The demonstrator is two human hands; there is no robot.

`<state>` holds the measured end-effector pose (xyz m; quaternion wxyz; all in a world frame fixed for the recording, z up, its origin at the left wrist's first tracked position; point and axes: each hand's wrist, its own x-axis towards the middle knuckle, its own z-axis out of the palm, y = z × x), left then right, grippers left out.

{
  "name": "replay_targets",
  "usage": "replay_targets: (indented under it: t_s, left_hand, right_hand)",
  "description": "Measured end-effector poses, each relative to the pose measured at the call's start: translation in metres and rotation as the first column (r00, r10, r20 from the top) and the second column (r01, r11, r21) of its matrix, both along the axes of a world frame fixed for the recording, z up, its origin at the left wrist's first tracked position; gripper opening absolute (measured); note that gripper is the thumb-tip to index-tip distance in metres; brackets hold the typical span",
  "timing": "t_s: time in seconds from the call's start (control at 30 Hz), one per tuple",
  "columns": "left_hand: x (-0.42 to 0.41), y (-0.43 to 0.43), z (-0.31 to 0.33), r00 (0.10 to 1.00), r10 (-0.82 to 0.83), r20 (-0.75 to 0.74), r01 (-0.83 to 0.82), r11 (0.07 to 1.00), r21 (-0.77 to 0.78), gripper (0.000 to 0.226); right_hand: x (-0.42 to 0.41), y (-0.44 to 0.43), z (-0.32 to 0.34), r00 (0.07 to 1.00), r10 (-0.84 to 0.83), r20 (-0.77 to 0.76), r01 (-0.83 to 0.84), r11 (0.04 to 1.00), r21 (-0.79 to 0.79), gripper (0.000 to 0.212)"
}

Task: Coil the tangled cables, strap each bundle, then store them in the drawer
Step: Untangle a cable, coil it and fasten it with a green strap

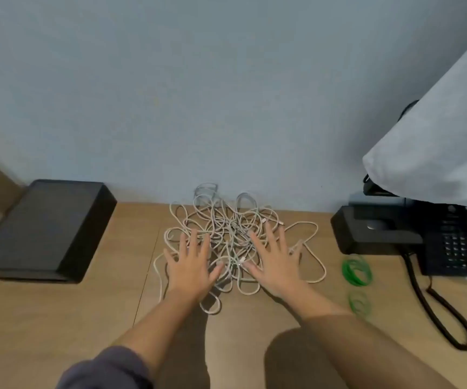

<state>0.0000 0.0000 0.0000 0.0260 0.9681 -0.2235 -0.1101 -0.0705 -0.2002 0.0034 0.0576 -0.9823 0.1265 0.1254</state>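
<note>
A tangled heap of white and grey cables (229, 220) lies on the wooden desk (58, 318), against the pale blue wall. My left hand (190, 265) is spread flat, palm down, over the heap's left side. Over the right side my right hand (273, 262) hovers the same way, fingers apart. Neither hand grips anything. Two bunches of green straps lie to the right of the cables: a larger bunch (356, 269) and a smaller bunch (359, 301) nearer me. No drawer is in view.
A flat black box (44, 231) sits at the left of the desk. At the right stands a black desk telephone (412, 237) with a coiled cord (445, 313) running toward me. A white cloth (437, 141) hangs over the top right corner.
</note>
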Motion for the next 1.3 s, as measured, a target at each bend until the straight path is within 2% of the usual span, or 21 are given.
replay_targets:
  t_s: [0.03,0.13,0.23,0.33,0.53,0.6,0.7,0.8,1.03,1.17,1.23,1.3]
  left_hand:
    - [0.001,-0.001,-0.005,0.999,0.009,-0.040,-0.008,1.000,0.017,0.085]
    - [0.004,-0.004,-0.032,1.000,-0.018,-0.024,0.019,0.999,0.044,0.091]
    - [0.005,-0.012,-0.052,0.999,-0.028,-0.033,0.028,1.000,-0.004,0.089]
    - [0.011,-0.016,-0.074,0.999,-0.018,-0.031,0.017,0.999,-0.034,0.084]
    - [0.039,-0.021,-0.098,0.994,-0.039,0.105,0.055,0.988,-0.147,0.075]
    - [0.046,-0.020,-0.098,0.989,-0.033,0.141,0.056,0.986,-0.159,0.074]
    - [0.047,-0.019,-0.101,0.983,-0.020,0.184,0.054,0.981,-0.186,0.072]
    - [0.048,-0.018,-0.108,0.977,-0.008,0.211,0.052,0.978,-0.204,0.071]
    - [0.045,-0.016,-0.113,0.962,0.005,0.273,0.064,0.968,-0.243,0.068]
    - [0.040,-0.016,-0.113,0.953,0.021,0.303,0.059,0.966,-0.253,0.059]
    - [0.036,-0.017,-0.110,0.932,0.045,0.359,0.051,0.966,-0.255,0.053]
    - [0.032,-0.019,-0.110,0.858,0.027,0.513,0.114,0.964,-0.242,0.041]
  right_hand:
    - [0.002,0.000,-0.005,1.000,0.003,-0.020,-0.003,1.000,-0.011,0.076]
    - [0.009,-0.005,-0.030,1.000,0.016,-0.011,-0.016,0.999,-0.034,0.078]
    - [0.017,-0.009,-0.054,0.998,0.013,-0.055,-0.015,0.999,-0.032,0.077]
    - [0.031,-0.010,-0.071,1.000,0.006,-0.023,-0.006,0.999,-0.032,0.073]
    - [0.058,-0.014,-0.094,0.996,0.020,0.090,-0.014,0.998,-0.063,0.069]
    - [0.066,-0.015,-0.095,0.996,0.023,0.091,-0.014,0.995,-0.099,0.068]
    - [0.068,-0.017,-0.092,0.999,0.002,0.035,0.000,0.997,-0.074,0.071]
    - [0.063,-0.019,-0.093,0.992,0.042,0.119,-0.040,0.999,-0.025,0.070]
    - [0.056,-0.019,-0.101,0.973,0.072,0.220,-0.062,0.997,-0.054,0.067]
    - [0.053,-0.018,-0.104,0.954,0.060,0.295,-0.051,0.998,-0.041,0.064]
    - [0.049,-0.018,-0.106,0.940,0.059,0.336,-0.058,0.998,-0.015,0.061]
    - [0.043,-0.019,-0.107,0.897,0.048,0.440,-0.070,0.997,0.033,0.058]
